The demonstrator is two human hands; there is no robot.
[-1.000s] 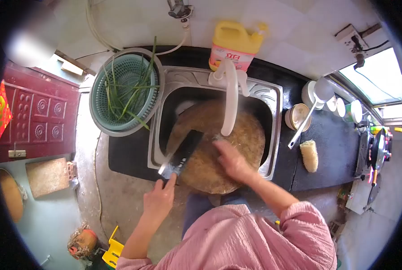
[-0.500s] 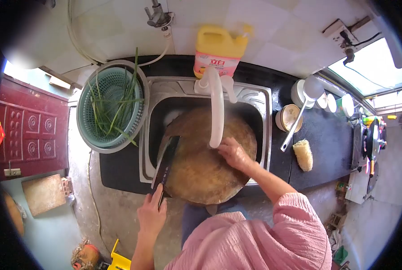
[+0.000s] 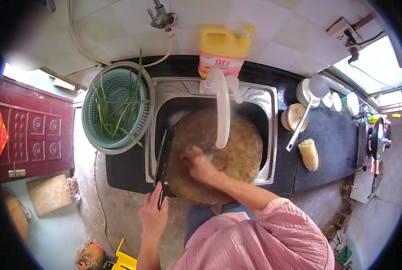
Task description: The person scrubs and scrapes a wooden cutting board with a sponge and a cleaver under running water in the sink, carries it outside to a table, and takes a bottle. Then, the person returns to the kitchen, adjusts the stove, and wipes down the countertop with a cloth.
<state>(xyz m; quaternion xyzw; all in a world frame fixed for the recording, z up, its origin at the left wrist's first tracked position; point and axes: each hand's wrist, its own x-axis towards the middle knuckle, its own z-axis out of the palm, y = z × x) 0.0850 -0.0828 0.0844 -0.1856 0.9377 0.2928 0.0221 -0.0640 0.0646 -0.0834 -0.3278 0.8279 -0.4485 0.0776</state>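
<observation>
My left hand (image 3: 154, 215) is closed around the handle of a dark-bladed kitchen knife (image 3: 164, 155). The knife stands nearly edge-on at the left side of a round wooden chopping board (image 3: 237, 173), its tip toward the wall. That board lies over the sink (image 3: 267, 177) and covers most of the basin. My right hand (image 3: 200, 166) is low over the board's left half, smeared by motion, so its fingers are unclear. Above the board reaches a white faucet (image 3: 224, 119), its spout to the right of my right hand.
A green colander (image 3: 91, 108) with green onions (image 3: 120, 112) sits in a basin on the left. Behind the faucet stands a yellow detergent jug (image 3: 223, 51). To the right are a ladle (image 3: 300, 126), bowls (image 3: 293, 118) and a loofah (image 3: 308, 155) on the black counter (image 3: 331, 139).
My right hand has swept left across the board from beneath the spout toward the knife. The knife has turned more edge-on, still in my left hand. The whole view has shifted slightly.
</observation>
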